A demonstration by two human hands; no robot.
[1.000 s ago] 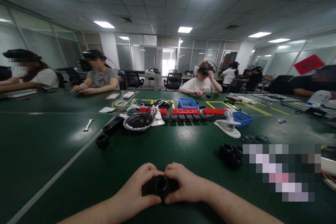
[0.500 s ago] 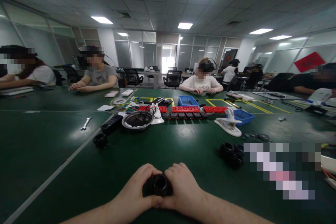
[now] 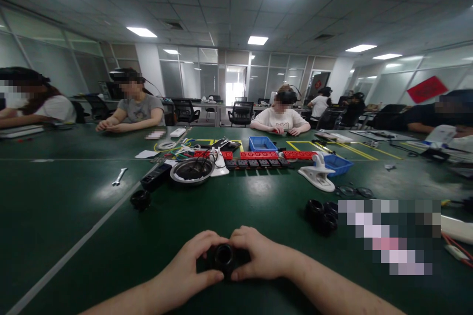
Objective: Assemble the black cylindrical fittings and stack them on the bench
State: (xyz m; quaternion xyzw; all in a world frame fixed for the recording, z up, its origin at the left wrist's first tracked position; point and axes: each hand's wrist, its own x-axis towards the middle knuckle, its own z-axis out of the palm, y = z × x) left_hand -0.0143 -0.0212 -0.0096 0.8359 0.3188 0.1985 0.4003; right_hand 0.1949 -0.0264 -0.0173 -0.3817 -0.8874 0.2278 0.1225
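Note:
A black, round, hollow part point(image 3: 223, 256) sits upright near the table's front edge, its dark opening facing up. My left hand point(image 3: 186, 263) curves round its left side, with thumb and fingertips on it. From the right, my right hand point(image 3: 260, 256) closes on the same part, thumb low and fingers at the far side. The part's lower portion is in shadow, so I cannot tell whether it rests on the table. Several similar black parts point(image 3: 323, 217) stand together to the right, and one more black part point(image 3: 141, 200) lies to the left.
On the green table point(image 3: 74, 211) are a wrench point(image 3: 119, 177), a round metal dish point(image 3: 192, 172), red socket strips point(image 3: 258, 155), blue bins point(image 3: 262, 143), a white clip base point(image 3: 317, 179) and glasses point(image 3: 354, 191). People point(image 3: 283, 115) sit across the table and at both sides.
My right hand's grip has loosened a little, and a gap shows between its palm and the part. The view has shifted slightly. Both hands stay around the part.

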